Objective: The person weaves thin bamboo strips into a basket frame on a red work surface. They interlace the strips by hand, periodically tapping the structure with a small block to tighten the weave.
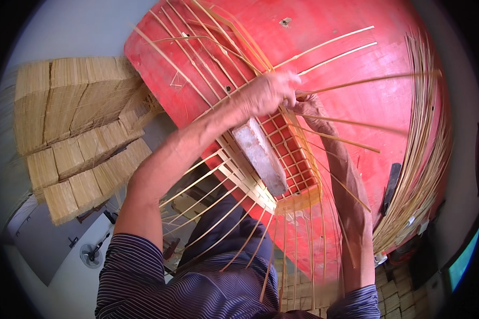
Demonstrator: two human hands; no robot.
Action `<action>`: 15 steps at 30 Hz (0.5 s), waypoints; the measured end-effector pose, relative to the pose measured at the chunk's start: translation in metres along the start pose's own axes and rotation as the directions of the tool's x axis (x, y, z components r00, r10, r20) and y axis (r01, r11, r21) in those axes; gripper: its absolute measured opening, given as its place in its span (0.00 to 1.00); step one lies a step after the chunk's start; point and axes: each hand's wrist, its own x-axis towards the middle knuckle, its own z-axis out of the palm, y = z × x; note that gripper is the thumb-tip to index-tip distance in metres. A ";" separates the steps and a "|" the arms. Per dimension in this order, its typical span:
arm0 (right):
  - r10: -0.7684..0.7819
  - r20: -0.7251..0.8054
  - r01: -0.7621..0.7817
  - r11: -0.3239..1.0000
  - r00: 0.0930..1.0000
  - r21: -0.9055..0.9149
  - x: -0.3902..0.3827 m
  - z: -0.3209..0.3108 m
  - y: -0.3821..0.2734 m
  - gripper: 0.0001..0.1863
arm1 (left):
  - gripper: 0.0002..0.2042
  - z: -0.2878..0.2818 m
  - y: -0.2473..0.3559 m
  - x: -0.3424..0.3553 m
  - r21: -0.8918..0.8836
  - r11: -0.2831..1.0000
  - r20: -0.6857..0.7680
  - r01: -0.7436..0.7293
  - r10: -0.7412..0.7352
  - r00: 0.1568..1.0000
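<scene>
A partly woven bamboo basket [298, 159], with long loose strips fanning from its sides, lies on a red board [367, 106]. A pale, slab-like block [258, 151] rests lengthwise on its grid bottom. My left hand [279, 90], reaching across the basket to its far right corner, has fingers blurred by motion, so their grip is unclear. My right hand [310, 103] is at that corner just beside and partly behind the left, its fingers bent in among the strips; what exactly they hold is hidden.
Stacked bundles of pale bamboo pieces [74, 133] stand left of the board. Long loose strips [426, 159] lie along its right side, beside a dark flat tool [391, 189]. A fan [92, 255] is at lower left, a lit screen [463, 258] at lower right.
</scene>
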 end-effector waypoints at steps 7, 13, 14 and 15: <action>-0.023 -0.120 -0.007 0.968 0.993 -0.250 -0.009 -0.012 0.002 0.11 | 0.08 -0.013 -0.041 0.029 0.562 0.825 0.006 0.055 -0.071 0.997; 0.007 -0.151 -0.033 0.985 0.988 -0.170 -0.008 -0.012 0.010 0.10 | 0.07 -0.024 -0.043 0.035 0.638 0.768 0.080 0.049 -0.130 0.988; 0.014 -0.155 -0.036 0.990 0.988 -0.140 -0.011 -0.016 0.009 0.10 | 0.07 -0.022 -0.037 0.036 0.652 0.757 0.081 0.044 -0.127 0.989; 0.010 -0.087 -0.015 0.998 0.996 -0.065 0.009 0.007 0.018 0.10 | 0.07 -0.040 -0.021 0.010 0.709 0.702 0.090 0.072 -0.192 0.977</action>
